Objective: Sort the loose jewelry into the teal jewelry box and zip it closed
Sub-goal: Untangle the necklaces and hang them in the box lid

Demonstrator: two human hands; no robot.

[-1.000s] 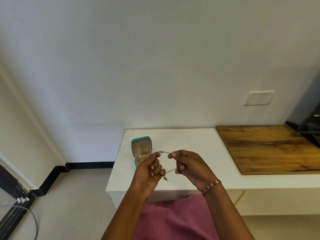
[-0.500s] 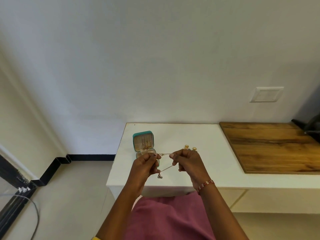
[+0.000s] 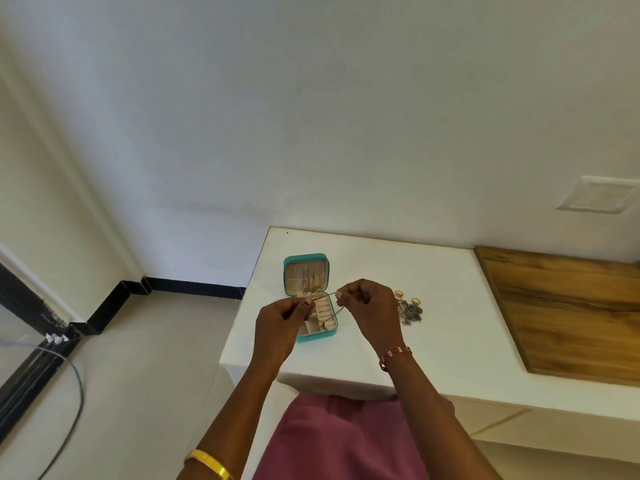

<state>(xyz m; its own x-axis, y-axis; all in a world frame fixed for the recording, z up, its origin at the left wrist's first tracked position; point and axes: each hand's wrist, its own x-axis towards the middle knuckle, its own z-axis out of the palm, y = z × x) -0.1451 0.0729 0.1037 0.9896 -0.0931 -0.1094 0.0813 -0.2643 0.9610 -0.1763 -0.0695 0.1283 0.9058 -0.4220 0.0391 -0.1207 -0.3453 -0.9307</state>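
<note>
room: pale tiled floor (image 3: 145,358) at left with black skirting (image 3: 194,288) and a grey cable (image 3: 74,386); plain white wall (image 3: 311,116), switch plate (image 3: 599,195) at far right. white bench (image 3: 450,306) stood against the wall, a wooden board (image 3: 568,313) on its right part.

teal jewelry box (image 3: 311,296) lay open near the bench's left edge, lid tilted back, chains hung inside the lid; ring rolls and small compartments in the base.

left hand (image 3: 280,323), grip narrow, pinched one end of a thin gold chain (image 3: 323,297); right hand (image 3: 367,306) pinched the other end. chain was stretched between them over the box base, a loop drooping into it.

loose jewelry (image 3: 408,308), gold rings and a dark cluster, lay on the bench just right of the right hand.
</note>
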